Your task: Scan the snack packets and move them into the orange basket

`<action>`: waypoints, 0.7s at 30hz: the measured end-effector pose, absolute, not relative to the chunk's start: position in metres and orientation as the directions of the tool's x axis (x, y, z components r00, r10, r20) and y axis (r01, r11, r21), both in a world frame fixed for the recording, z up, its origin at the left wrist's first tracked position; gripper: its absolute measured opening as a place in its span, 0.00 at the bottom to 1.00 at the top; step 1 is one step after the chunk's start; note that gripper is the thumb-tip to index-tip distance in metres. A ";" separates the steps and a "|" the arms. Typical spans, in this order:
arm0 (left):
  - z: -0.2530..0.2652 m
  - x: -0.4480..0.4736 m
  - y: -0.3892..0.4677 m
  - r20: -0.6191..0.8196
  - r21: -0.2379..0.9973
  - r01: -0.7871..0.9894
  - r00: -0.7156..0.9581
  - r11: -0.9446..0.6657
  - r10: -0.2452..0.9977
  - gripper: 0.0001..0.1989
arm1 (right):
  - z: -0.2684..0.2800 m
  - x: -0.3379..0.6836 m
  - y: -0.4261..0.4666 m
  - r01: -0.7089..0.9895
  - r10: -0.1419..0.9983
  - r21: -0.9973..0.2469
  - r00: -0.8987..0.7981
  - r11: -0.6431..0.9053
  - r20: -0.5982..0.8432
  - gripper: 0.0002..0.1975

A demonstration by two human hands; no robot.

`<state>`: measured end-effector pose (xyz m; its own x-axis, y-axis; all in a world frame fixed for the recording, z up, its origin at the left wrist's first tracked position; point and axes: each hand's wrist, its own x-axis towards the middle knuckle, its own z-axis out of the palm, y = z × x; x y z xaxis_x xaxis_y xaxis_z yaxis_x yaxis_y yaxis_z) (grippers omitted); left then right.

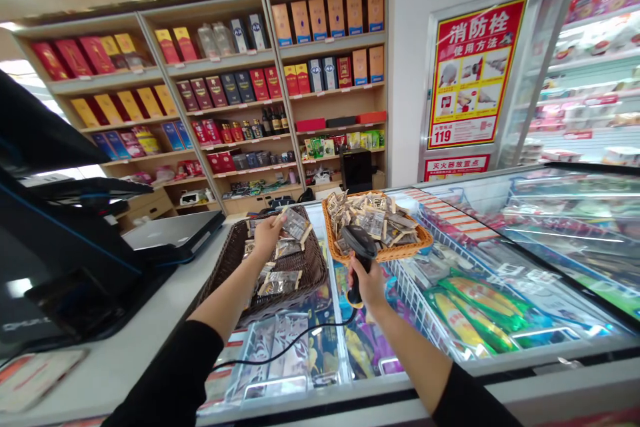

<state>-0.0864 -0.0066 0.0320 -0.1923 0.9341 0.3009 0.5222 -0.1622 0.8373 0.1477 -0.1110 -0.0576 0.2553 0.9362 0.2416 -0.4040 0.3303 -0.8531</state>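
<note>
My left hand (269, 235) pinches a small clear snack packet (296, 223) by its edge, above the dark brown wicker basket (213, 280). Several similar packets lie inside that basket. In my right hand (369, 279) is a black handheld barcode scanner (360, 243), gripped by its handle with its head up. A black cable (295, 345) runs from the scanner's lower end toward the left. Just behind the scanner sits an orange wicker basket (423, 240), heaped with more of the small packets (370, 213).
Both baskets rest on a glass-topped freezer (500, 267) with bagged goods inside. At left, a counter (135, 360) bears a dark checkout machine (55, 267) with a flat metal plate (167, 233). Behind stand shelves of boxes (225, 90) and a red wall poster (475, 73).
</note>
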 end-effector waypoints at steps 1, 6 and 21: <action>0.026 -0.076 -0.007 0.285 0.866 0.467 -0.169 -0.178 0.943 0.23 | -0.059 0.148 -0.110 -0.416 0.940 -0.849 0.245 0.325 0.240 0.20; -0.004 -0.038 -0.014 0.165 0.977 0.127 0.067 -0.173 0.984 0.29 | -0.061 0.146 -0.108 -0.405 0.945 -0.860 0.230 0.309 0.232 0.19; -0.010 -0.043 -0.025 0.148 0.983 -0.119 0.065 -0.139 0.987 0.28 | -0.060 0.148 -0.114 -0.292 0.942 -0.898 0.178 0.328 0.286 0.18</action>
